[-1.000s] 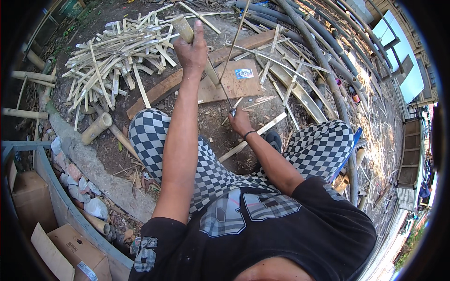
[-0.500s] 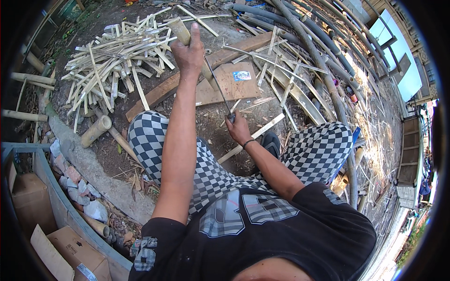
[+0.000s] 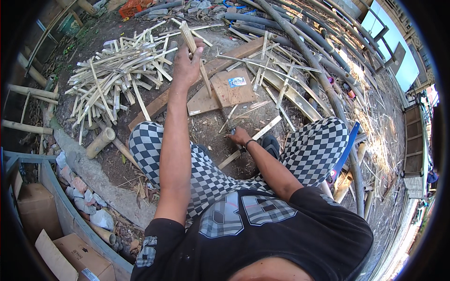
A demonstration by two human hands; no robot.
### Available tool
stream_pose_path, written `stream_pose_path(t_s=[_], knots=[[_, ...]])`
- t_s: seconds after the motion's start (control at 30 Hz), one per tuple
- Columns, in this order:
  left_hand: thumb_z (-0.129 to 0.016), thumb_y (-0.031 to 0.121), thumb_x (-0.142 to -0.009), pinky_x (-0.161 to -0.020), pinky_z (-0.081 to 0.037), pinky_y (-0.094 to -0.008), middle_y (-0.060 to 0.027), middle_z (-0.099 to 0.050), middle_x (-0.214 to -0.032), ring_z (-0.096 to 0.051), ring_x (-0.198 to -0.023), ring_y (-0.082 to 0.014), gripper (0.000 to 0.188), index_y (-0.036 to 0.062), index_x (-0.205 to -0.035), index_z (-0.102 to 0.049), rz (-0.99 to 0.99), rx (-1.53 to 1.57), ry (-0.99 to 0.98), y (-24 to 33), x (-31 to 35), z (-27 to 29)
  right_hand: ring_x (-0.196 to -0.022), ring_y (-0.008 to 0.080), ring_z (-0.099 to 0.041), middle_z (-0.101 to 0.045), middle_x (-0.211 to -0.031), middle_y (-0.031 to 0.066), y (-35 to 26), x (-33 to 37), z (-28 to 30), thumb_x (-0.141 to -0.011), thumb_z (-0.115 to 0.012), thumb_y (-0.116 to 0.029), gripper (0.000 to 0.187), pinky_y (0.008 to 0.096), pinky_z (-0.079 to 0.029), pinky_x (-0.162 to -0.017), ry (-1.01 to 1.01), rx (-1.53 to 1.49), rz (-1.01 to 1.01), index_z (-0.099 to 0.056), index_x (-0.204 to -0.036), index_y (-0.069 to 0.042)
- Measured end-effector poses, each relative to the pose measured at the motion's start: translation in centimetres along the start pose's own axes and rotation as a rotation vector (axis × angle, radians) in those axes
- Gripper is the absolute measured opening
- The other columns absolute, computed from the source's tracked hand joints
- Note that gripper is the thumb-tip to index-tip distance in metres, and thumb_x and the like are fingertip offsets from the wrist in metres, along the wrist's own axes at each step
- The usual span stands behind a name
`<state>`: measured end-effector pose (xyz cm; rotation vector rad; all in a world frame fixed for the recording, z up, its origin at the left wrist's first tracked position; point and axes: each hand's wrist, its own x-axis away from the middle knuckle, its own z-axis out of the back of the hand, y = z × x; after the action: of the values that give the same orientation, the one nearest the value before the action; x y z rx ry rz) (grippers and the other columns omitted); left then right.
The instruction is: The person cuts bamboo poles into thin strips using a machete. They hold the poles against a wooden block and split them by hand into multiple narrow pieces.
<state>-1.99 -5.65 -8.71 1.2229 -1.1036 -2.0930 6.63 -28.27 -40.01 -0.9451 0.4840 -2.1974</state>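
Observation:
My left hand (image 3: 186, 70) is raised at the top centre, its thumb and fingers round a split piece of bamboo (image 3: 188, 38). Below the fingers a narrow length of bamboo (image 3: 205, 80) slants down to a brown wooden board (image 3: 234, 90) on the ground. Whether it is part of the same piece, my hand hides. My right hand (image 3: 240, 136), low between my knees, is closed on the handle of a long knife (image 3: 232, 131). Its dark blade points away from me toward the board and barely shows against the soil.
A heap of split bamboo strips (image 3: 115, 77) lies at the far left. Behind the board runs a thick wooden beam (image 3: 157, 107). Long bamboo poles (image 3: 300, 42) lie at the far right. A short bamboo stub (image 3: 100, 142) and cardboard boxes (image 3: 77, 253) are on the left.
The knife has come out of the bamboo and dropped low, close to the ground. The bamboo in my left hand now looks split and narrower, and the fingers have loosened round it.

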Motion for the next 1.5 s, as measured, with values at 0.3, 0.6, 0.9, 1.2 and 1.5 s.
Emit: stream_pose_path(t_s=[0.3,0.6,0.9,1.2,1.5], knots=[[-0.056,0.006,-0.099,-0.098,-0.051,-0.0338,-0.0110,-0.072,-0.111,-0.067,-0.111,-0.0197,0.019,-0.0027,-0.116,-0.063,-0.059,0.013,-0.126,2.8,1.2,-0.9,-0.054,0.0137,-0.053,-0.053,-0.070,0.0038,-11.0,5.7,12.9,-0.099,-0.060,-0.023,0.025,0.0309,-0.048,-0.045,-0.247,-1.545,-0.136,-0.045,-0.102,-0.003],[-0.056,-0.010,-0.083,-0.122,-0.025,-0.0529,-0.0037,-0.066,-0.130,-0.055,-0.132,-0.0257,0.050,0.0194,-0.121,-0.070,-0.508,-0.332,-0.323,2.9,4.2,-7.8,-0.060,0.0102,-0.051,-0.050,-0.077,0.0013,-12.7,11.3,37.4,-0.102,-0.052,-0.019,0.018,0.0259,-0.045,-0.050,-0.247,-1.810,0.390,-0.045,-0.095,-0.005],[-0.067,-0.001,-0.079,-0.122,-0.029,-0.0512,-0.0019,-0.063,-0.135,-0.052,-0.134,-0.0242,0.046,0.0230,-0.118,-0.073,-0.646,-0.377,-0.441,2.0,7.6,-10.3,-0.062,0.0135,-0.054,-0.052,-0.075,0.0032,-9.7,11.0,35.0,-0.096,-0.056,-0.007,0.008,0.0317,-0.048,-0.053,0.103,-1.884,0.336,-0.050,-0.096,-0.002],[-0.071,0.017,-0.081,-0.121,-0.032,-0.0471,-0.0001,-0.062,-0.135,-0.051,-0.134,-0.0225,0.035,0.0301,-0.114,-0.073,-0.880,-0.232,-0.348,7.8,9.1,-9.3,-0.104,0.0291,-0.069,-0.067,-0.112,0.0224,-12.1,11.1,32.4,-0.098,-0.060,-0.013,0.023,0.0380,-0.059,-0.092,0.005,-1.594,0.342,-0.055,-0.113,0.004],[-0.067,0.006,-0.079,-0.116,-0.044,-0.0417,-0.0029,-0.043,-0.152,-0.042,-0.141,-0.0283,0.046,0.0290,-0.118,-0.074,-0.863,-0.292,-0.503,5.8,12.2,-7.2,-0.087,0.0173,-0.064,-0.062,-0.097,0.0077,-14.3,10.3,29.9,-0.084,-0.081,-0.019,0.041,0.0333,-0.057,-0.079,0.024,-1.156,0.384,-0.055,-0.111,-0.001]])
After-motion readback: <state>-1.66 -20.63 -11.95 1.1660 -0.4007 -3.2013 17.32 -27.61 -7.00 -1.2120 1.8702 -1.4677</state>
